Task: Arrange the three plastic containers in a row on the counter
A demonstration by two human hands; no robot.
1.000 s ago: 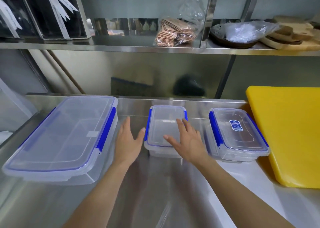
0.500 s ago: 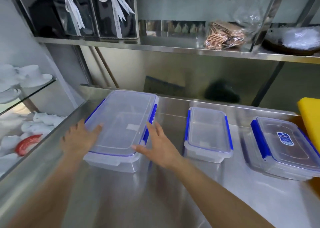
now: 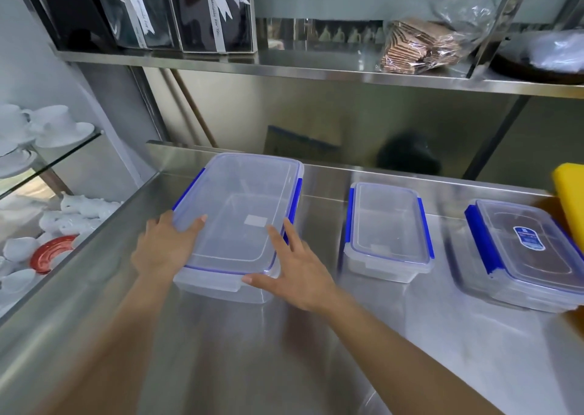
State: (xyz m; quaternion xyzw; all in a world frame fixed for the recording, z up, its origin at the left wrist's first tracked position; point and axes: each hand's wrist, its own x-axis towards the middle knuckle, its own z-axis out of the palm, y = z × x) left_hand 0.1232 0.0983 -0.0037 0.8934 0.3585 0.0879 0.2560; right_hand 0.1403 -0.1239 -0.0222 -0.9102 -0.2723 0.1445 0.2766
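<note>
Three clear plastic containers with blue clips stand in a row on the steel counter (image 3: pixel 316 357). The large container (image 3: pixel 243 206) is at the left, the small container (image 3: pixel 389 225) in the middle, and the medium container (image 3: pixel 534 256) with a blue label at the right. My left hand (image 3: pixel 164 250) grips the large container's near left corner, fingers lying on the lid. My right hand (image 3: pixel 295 269) holds its near right corner, fingers spread along the side and thumb at the front edge.
A yellow cutting board (image 3: pixel 568 199) lies at the right edge beside the medium container. A steel shelf (image 3: pixel 316 70) overhead carries black ribboned boxes (image 3: pixel 196 10) and a bag of brown wafers (image 3: pixel 417 48). White cups (image 3: pixel 47 127) sit on glass shelves beyond the counter's left edge.
Both hands left the small container and went left to the large one. They closed in from beside it onto its near corners. My view turned left.
</note>
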